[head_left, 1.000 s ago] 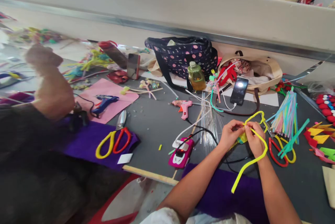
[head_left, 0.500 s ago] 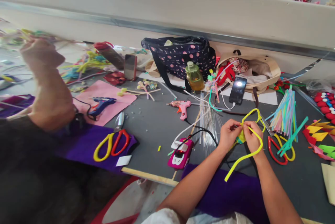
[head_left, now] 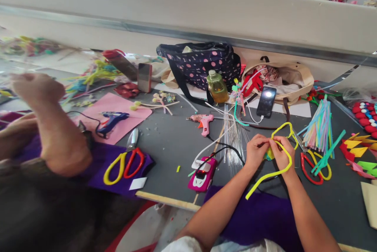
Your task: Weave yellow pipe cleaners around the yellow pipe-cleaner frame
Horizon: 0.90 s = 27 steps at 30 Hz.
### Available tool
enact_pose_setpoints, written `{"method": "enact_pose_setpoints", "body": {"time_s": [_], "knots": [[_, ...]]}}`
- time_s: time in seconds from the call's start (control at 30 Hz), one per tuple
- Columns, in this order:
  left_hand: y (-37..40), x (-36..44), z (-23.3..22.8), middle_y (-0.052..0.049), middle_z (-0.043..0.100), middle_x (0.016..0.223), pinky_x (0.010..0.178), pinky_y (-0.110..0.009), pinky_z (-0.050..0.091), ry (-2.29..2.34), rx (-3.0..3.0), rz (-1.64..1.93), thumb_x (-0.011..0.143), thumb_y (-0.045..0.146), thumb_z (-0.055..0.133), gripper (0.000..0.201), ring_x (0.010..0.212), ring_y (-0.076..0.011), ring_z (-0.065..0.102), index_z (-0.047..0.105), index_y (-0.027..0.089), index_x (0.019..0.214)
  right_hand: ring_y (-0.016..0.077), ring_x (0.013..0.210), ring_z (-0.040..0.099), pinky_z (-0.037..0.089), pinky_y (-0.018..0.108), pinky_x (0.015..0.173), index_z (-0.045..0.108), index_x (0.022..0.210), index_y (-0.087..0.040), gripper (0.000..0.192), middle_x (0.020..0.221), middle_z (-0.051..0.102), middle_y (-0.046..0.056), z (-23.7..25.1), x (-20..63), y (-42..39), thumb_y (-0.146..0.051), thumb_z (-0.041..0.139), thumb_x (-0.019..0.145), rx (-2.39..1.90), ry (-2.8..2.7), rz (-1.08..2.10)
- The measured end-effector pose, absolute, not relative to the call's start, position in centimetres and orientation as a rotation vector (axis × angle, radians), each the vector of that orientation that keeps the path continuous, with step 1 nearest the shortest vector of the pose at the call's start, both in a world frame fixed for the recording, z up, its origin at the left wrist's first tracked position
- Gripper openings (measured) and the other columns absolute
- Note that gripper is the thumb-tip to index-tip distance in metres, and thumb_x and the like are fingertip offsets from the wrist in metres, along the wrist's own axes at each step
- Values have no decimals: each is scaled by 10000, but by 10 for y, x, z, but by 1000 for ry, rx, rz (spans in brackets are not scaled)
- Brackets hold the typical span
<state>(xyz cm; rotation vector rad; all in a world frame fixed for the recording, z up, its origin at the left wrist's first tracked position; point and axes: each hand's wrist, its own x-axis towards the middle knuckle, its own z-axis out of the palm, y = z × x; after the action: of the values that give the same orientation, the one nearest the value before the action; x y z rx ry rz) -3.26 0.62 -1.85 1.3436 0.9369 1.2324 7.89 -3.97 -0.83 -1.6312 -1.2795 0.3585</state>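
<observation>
Both of my hands meet at the right of the table, fingertips pinched together on a yellow pipe cleaner (head_left: 269, 172). My left hand (head_left: 257, 151) grips it from the left, and my right hand (head_left: 283, 153) holds it from the other side. One long end runs over my right hand and hangs toward the left, while a bent loop stands above my fingers. A small yellow and teal piece shows partly under my hands; the rest of it is hidden. Just right of my right hand lie scissors (head_left: 303, 167) with red and yellow handles.
A pink glue gun (head_left: 205, 122), clear sticks (head_left: 232, 134) and a magenta device (head_left: 203, 177) lie left of my hands. Behind are a phone (head_left: 266, 102), a bottle (head_left: 217, 87) and bags. Pastel pipe cleaners (head_left: 319, 126) stand right. A co-worker's arm (head_left: 55, 126) is at left.
The yellow pipe cleaner's loose end has swung a little to the left and up. My hands stay nearly in place. The co-worker's raised hand has moved down and left.
</observation>
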Motion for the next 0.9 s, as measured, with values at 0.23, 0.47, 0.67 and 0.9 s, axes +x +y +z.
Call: {"method": "enact_pose_setpoints", "body": {"time_s": [0.23,0.47,0.67,0.9], "knots": [[7,-34,-20,-35,637,749,654,-268,464,847,1239,1144,728,267,719,99,727,-157,593,782,230,795,167,744,600,484,284,673,634,861,-207,240,823,641,40,-3,81,-41,-420,534,907,-1611,-1318,278],[6,-35,-17,-40,631,788,694,-273,464,786,1242,1105,734,270,710,127,768,-155,583,783,230,829,170,747,608,484,278,669,624,847,-205,225,814,642,44,1,84,-43,-402,534,908,-1613,-1362,217],[6,-35,-15,-37,630,792,720,-279,464,741,1217,1078,709,241,730,134,784,-154,581,779,227,833,163,701,597,479,270,629,619,831,-205,225,787,633,44,4,85,-43,-379,505,918,-1631,-1373,195],[6,-34,-14,-45,645,812,721,-274,465,768,1166,1053,687,206,725,139,791,-156,592,774,207,816,175,740,599,464,286,686,612,812,-207,226,777,638,48,5,84,-44,-309,452,933,-1660,-1407,131]]}}
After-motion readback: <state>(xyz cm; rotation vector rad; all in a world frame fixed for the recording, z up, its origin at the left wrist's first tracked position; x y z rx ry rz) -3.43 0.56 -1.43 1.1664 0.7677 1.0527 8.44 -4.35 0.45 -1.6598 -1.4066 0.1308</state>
